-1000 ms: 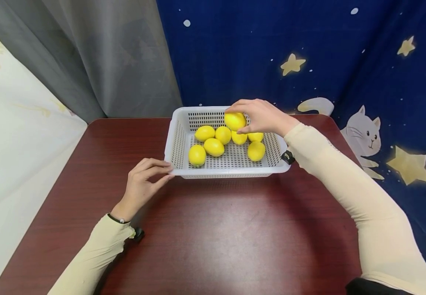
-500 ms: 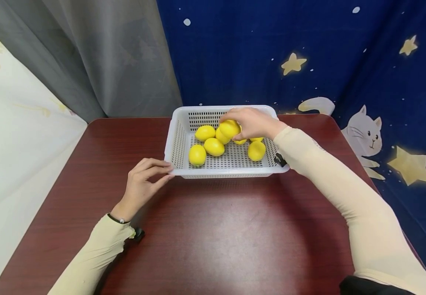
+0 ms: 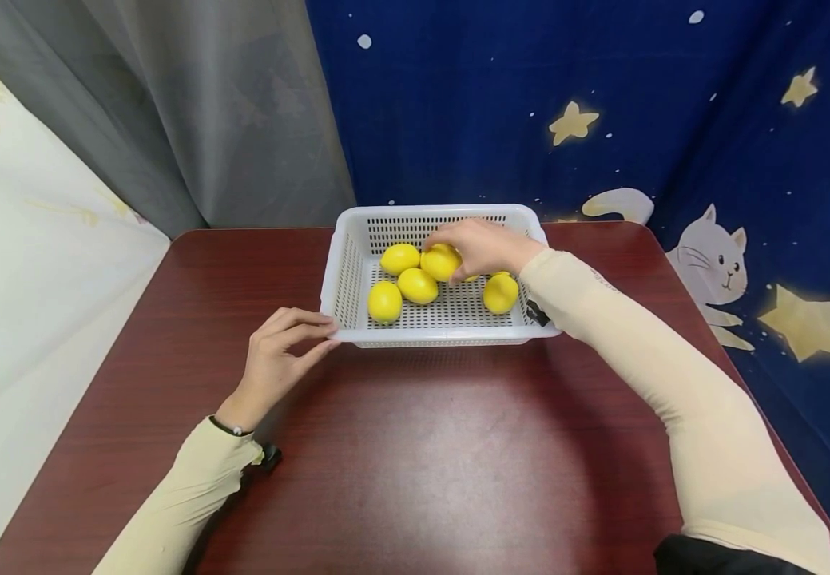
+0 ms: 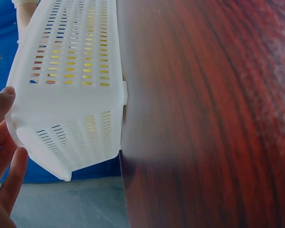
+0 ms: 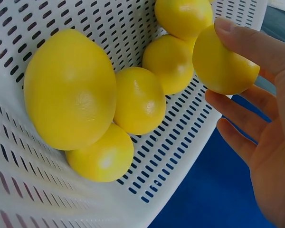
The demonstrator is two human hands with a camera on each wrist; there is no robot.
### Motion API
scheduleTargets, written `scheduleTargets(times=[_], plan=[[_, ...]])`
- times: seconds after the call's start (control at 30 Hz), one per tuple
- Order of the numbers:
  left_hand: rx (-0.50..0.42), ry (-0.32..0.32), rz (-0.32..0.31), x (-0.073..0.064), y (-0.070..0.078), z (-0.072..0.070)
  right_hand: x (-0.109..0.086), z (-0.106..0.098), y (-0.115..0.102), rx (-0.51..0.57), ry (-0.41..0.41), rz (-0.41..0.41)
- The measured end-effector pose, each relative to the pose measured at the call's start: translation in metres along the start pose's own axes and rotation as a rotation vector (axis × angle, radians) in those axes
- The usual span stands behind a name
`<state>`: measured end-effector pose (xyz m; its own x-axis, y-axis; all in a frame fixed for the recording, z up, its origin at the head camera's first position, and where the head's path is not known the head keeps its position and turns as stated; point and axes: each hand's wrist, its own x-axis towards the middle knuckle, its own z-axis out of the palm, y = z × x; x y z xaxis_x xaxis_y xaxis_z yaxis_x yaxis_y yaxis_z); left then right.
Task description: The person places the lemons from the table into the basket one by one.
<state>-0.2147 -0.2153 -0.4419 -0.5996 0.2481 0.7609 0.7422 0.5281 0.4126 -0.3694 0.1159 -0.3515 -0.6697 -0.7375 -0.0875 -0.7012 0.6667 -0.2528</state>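
Note:
A white slotted plastic basket [image 3: 450,333] stands at the back of the table with several yellow lemons in it. My right hand [image 3: 482,246] reaches over the basket and grips a lemon [image 3: 441,263] between thumb and fingers, low among the others. In the right wrist view this lemon [image 5: 223,64] overlaps the neighbouring lemons [image 5: 168,64]. My left hand [image 3: 278,355] holds the basket's front left corner, thumb and fingertips at the rim; in the left wrist view the left hand [image 4: 4,156] is partly cut off. The right hand hides part of the lemons behind it.
Beneath the basket is a dark red wooden table [image 3: 429,447]. A blue curtain [image 3: 458,104] with stars and a cat hangs right behind it, beside a grey curtain [image 3: 256,120]. A pale patterned cloth [image 3: 41,263] borders the left side.
My right hand has lowered the lemon into the basket and shifted a little left, between the lemons there. The left hand and basket have stayed in place.

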Motion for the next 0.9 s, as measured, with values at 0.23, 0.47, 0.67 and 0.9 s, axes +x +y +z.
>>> scheduleTargets(times=[0.23,0.47,0.67,0.9], plan=[[0.001,-0.007,0.004,0.001,-0.001,0.000,0.005,0.003,0.001,0.007,-0.021,-0.002],[-0.002,-0.010,0.016,0.001,-0.002,0.000,0.008,0.005,0.004,0.017,-0.034,0.012],[-0.002,-0.007,0.010,0.001,-0.003,0.001,0.009,0.008,0.006,0.033,-0.036,0.013],[-0.003,-0.005,0.004,0.000,-0.003,0.001,0.012,0.014,0.006,0.033,-0.035,-0.003]])
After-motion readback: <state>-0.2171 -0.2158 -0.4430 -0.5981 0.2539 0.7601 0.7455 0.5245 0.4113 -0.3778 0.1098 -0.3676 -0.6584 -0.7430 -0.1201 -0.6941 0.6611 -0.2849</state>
